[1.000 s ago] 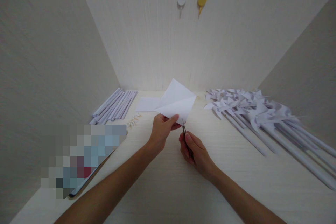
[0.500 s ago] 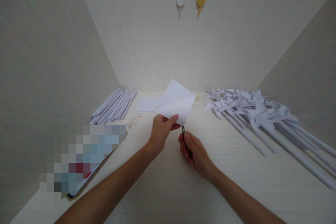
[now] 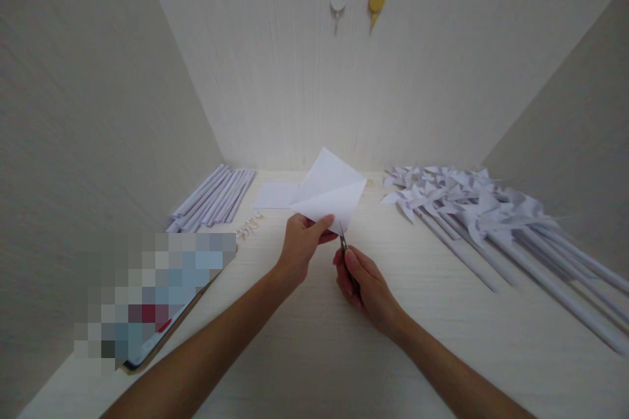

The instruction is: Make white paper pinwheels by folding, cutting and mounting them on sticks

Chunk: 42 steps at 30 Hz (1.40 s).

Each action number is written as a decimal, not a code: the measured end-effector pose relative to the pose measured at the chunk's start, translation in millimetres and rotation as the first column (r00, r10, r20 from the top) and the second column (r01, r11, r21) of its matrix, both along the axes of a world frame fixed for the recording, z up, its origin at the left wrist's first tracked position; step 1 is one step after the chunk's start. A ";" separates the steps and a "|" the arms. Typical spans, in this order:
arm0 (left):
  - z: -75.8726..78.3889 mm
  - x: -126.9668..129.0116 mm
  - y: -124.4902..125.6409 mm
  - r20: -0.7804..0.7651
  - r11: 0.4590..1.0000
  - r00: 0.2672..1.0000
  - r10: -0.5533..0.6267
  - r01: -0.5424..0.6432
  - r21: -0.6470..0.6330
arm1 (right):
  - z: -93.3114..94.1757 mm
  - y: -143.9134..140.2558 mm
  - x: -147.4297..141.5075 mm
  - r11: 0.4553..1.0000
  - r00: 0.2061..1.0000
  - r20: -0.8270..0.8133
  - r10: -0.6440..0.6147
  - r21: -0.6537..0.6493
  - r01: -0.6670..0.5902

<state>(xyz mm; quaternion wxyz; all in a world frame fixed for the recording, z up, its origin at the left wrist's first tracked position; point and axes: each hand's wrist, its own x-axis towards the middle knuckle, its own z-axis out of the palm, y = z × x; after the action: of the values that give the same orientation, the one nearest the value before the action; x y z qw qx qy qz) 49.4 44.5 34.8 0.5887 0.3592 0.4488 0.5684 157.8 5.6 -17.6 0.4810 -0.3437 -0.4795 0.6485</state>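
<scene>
Over the tabletop point(image 3: 314, 353), the left hand point(image 3: 299, 243) pinches the paper point(image 3: 333, 184) in its fingers, likely steadying it beside the scissors point(image 3: 343, 244); the right hand point(image 3: 367, 283) curls its fingers round these, contact unclear.

Light: rather dim, greyish | brightest: lower middle of back wall point(image 3: 275, 91) and held paper point(image 3: 331, 186) | darker: side walls point(image 3: 88, 111), near tabletop point(image 3: 314, 353) | edges: stretched, right-hand paper rolls point(image 3: 555, 289) slightly blurred | left device point(image 3: 177, 294): covered by coarse pixel blocks

Craft corner within pale walls point(image 3: 275, 78): paper pinwheels point(image 3: 484, 213), paper rods point(image 3: 216, 200), wood-grained tabletop point(image 3: 314, 334).
</scene>
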 end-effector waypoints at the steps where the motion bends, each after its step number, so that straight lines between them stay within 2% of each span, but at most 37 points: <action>1: -0.4 0.0 0.2 0.002 1.000 1.000 0.001 -0.001 0.000 | 0.0 0.0 -0.1 1.000 1.000 0.000 -0.001 0.002 0.001; 42: -3.0 1.2 -1.6 -0.043 1.000 0.999 0.001 0.000 0.022 | 7.2 -1.0 -3.1 0.996 0.998 0.025 -0.057 -0.074 0.059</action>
<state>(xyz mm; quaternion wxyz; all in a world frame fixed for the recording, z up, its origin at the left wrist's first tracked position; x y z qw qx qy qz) 50.6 43.0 31.8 0.5747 0.3779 0.4551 0.5655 154.7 4.6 -10.4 0.4812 -0.3825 -0.4501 0.6477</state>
